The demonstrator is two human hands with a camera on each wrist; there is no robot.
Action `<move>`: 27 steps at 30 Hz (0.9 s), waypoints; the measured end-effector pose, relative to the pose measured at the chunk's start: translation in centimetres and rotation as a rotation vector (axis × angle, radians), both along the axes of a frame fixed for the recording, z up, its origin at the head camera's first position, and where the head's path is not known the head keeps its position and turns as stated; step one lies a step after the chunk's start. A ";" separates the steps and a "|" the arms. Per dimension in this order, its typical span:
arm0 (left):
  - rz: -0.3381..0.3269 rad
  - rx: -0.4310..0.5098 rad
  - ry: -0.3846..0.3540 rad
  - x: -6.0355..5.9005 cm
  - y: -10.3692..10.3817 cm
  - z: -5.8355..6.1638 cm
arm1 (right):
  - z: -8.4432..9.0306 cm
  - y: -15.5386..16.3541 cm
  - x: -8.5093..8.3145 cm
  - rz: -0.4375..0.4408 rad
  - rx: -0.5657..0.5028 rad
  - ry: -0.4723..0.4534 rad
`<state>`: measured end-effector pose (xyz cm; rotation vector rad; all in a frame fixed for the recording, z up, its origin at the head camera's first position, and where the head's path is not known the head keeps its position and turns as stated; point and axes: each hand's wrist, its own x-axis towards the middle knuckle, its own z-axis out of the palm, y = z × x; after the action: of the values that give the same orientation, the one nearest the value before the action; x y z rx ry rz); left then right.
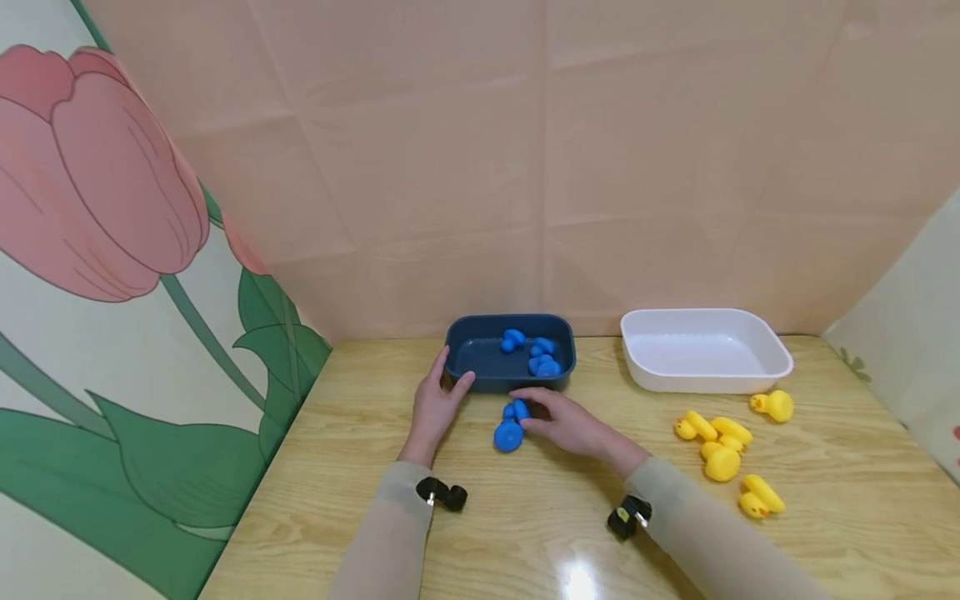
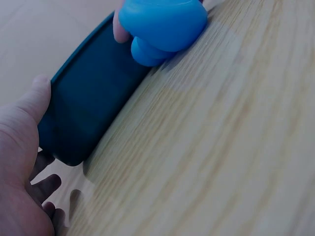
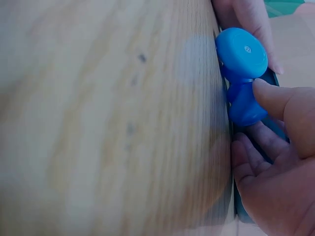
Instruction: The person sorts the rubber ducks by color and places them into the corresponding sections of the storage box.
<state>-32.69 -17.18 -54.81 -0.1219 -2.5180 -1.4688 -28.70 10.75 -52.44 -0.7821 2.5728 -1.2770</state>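
Note:
A dark blue bin [image 1: 512, 385] stands against the back wall, with several blue rubber ducks [image 1: 545, 367] inside. My left hand [image 1: 437, 410] holds its front left corner, thumb at the front rim and fingers along the side. Just in front of the bin, two small blue toys lie close together. One blue duck [image 3: 243, 53] shows its flat round base. The other blue duck [image 3: 246, 105] is pinched between the thumb and fingers of my right hand [image 1: 572, 425]. In the left wrist view, the blue toys partly hide my right hand.
A white bin [image 1: 705, 383] stands at the back right. Several yellow rubber ducks [image 1: 722, 463] lie on the wooden table [image 1: 525, 533] in front of it, one of them close to its front right corner. The peach-coloured wall covering [image 1: 450, 208] rises right behind both bins.

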 end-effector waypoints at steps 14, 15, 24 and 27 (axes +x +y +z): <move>0.001 -0.011 -0.014 0.1 -0.1 0.2 | 1.0 0.5 1.4 -0.115 -0.073 0.007; 0.000 -0.009 -0.012 0.0 -0.1 0.3 | 1.2 0.6 1.6 -0.119 -0.080 0.011; 0.002 -0.008 -0.010 0.1 -0.1 0.2 | 3.6 0.5 2.4 -0.163 -0.104 0.086; 0.002 -0.003 -0.011 0.1 -0.1 0.2 | 4.4 0.4 2.3 -0.186 -0.113 0.137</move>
<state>-32.63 -17.32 -54.65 -0.1123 -2.5280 -1.4694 -26.36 11.11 -48.07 -0.6853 2.7574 -1.4819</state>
